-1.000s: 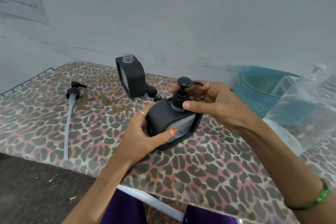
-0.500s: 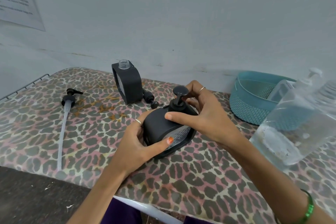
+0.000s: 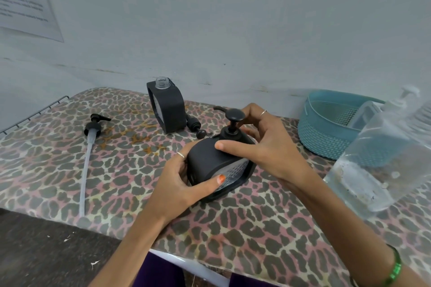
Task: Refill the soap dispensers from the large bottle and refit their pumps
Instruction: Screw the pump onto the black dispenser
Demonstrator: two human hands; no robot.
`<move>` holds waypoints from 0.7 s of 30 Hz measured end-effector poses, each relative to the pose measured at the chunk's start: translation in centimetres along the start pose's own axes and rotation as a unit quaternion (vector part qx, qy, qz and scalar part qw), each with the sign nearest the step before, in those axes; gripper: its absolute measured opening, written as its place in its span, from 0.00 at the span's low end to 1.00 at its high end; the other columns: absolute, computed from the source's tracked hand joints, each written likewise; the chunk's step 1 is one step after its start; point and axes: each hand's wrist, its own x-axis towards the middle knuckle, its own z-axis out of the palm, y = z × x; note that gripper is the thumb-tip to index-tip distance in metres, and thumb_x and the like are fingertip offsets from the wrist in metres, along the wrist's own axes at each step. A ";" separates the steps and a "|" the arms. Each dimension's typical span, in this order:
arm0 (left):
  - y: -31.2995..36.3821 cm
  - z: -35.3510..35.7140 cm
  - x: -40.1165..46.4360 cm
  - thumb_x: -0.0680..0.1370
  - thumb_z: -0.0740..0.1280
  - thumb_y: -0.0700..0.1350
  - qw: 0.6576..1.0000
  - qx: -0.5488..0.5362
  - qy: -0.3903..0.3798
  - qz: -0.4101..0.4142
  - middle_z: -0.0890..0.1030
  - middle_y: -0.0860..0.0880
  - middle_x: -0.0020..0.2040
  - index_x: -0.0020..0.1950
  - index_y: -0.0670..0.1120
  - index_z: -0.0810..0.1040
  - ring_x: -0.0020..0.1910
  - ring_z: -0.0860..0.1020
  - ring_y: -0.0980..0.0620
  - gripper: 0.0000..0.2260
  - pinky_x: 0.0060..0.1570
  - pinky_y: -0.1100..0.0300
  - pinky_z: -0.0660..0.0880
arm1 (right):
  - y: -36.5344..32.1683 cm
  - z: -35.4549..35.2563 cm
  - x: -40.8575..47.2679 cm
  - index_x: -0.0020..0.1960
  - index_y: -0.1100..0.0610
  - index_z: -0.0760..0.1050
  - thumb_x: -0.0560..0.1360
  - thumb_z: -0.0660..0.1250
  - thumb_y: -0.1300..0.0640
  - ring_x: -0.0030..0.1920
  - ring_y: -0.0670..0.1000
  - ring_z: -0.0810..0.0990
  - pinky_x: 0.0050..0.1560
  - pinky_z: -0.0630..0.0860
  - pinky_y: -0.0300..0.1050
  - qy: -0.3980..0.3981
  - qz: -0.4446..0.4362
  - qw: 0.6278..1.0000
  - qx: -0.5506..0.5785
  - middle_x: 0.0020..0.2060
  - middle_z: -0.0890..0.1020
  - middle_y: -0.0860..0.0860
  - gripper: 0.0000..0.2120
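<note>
A black square soap dispenser (image 3: 207, 161) stands tilted on the leopard-print table (image 3: 256, 223). My left hand (image 3: 182, 182) grips its body from the left, thumb across the clear front. My right hand (image 3: 263, 147) curls around the collar of its black pump (image 3: 232, 121), which sits in the neck. A second black dispenser (image 3: 169, 109) stands behind with an open clear neck and no pump. Beside it lies a small black pump (image 3: 196, 126). The large clear bottle (image 3: 382, 158) stands at the right, holding some liquid.
A long pump with a white tube (image 3: 89, 147) lies on the table's left part. A teal basket (image 3: 331, 128) sits at the back right against the wall. A wire rail (image 3: 35, 112) lines the left edge. The table's front edge is near my body.
The pump's spout has swung round from the right to the left as my right hand turned on the collar. The camera has tipped slightly, shifting the scene down.
</note>
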 end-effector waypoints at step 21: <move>0.2 0.0 0.0 0.65 0.77 0.42 1.000 0.004 0.008 -0.003 0.83 0.62 0.51 0.56 0.55 0.75 0.51 0.82 0.60 0.23 0.46 0.69 0.77 | 0.2 -0.9 -0.1 0.47 0.49 0.79 0.65 0.76 0.55 0.55 0.46 0.80 0.67 0.69 0.55 -0.015 0.004 0.999 0.030 0.47 0.83 0.42 0.12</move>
